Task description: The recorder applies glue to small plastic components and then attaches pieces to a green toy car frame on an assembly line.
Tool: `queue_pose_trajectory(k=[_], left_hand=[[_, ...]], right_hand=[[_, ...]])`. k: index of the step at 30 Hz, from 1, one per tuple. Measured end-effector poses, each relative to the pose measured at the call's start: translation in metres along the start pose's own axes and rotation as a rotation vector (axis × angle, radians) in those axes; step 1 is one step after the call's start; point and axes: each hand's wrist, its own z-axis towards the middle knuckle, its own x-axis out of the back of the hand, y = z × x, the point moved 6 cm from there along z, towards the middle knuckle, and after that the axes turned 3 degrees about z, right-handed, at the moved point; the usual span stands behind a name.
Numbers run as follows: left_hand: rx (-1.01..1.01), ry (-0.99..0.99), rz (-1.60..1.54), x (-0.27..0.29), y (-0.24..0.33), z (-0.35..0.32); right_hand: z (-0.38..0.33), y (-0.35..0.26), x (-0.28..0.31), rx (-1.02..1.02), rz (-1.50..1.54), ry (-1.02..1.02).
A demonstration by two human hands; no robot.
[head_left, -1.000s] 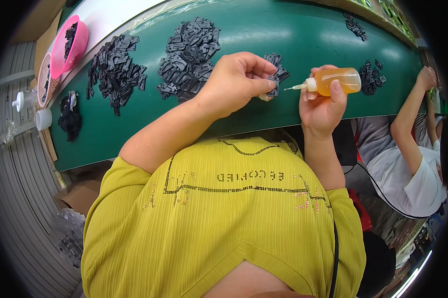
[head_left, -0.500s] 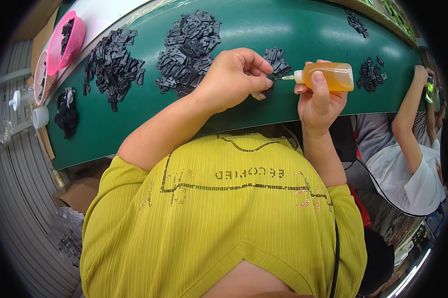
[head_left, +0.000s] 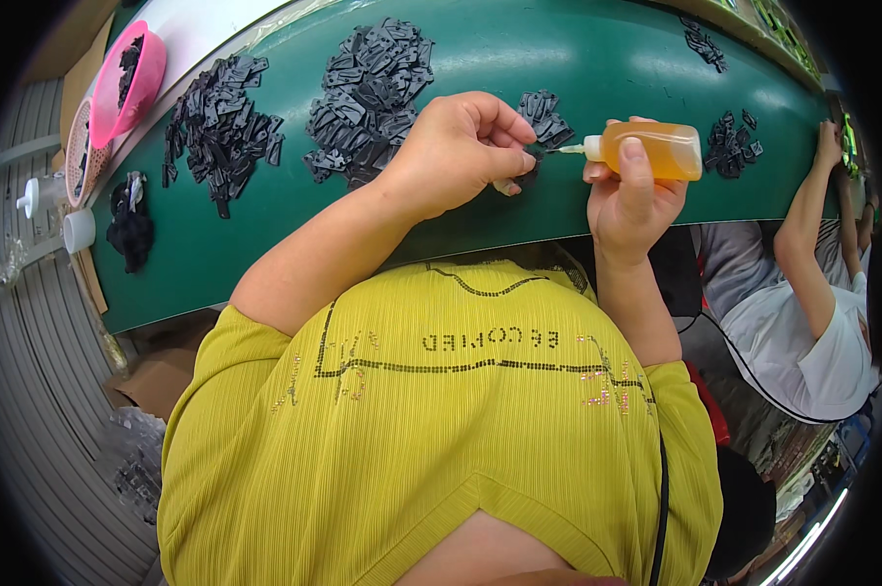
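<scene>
While a green-topped table [head_left: 500, 210] spans the view, a broad pile of dark grey flat parts [head_left: 373, 88] lies on it beyond the left forearm, and a smaller cluster of similar parts [head_left: 546, 117] sits just past the fingertips. The left hand [head_left: 465, 146] has its thumb and index finger closed together on one small dark part [head_left: 536, 153] – mostly hidden, so its outline cannot be told. The right hand [head_left: 636, 200] curls around a squeeze bottle [head_left: 656, 151], thumb along its near side. The bottle is clear, rounded and held on its side above the table, with amber liquid inside and a whitish collar; its thin needle tip [head_left: 566, 149] points left at the pinched part – whether they touch is unclear.
</scene>
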Motion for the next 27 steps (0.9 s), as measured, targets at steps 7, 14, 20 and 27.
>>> queue_pose_trajectory(k=[7, 14, 20, 27], left_hand=[[0.045, 0.015, -0.014, 0.0, 0.001, 0.0], [0.054, 0.027, -0.017, 0.0, 0.0, 0.002], [0.048, 0.028, -0.007, 0.0, -0.002, 0.003], [0.051, 0.032, -0.001, -0.002, -0.001, 0.002]], right_hand=[[-0.003, -0.002, -0.002, -0.059, 0.151, -0.039], [-0.008, 0.0, -0.007, -0.076, 0.062, -0.135], [-0.009, 0.001, -0.008, -0.066, 0.063, -0.159], [-0.01, 0.002, -0.006, -0.071, 0.041, -0.157]])
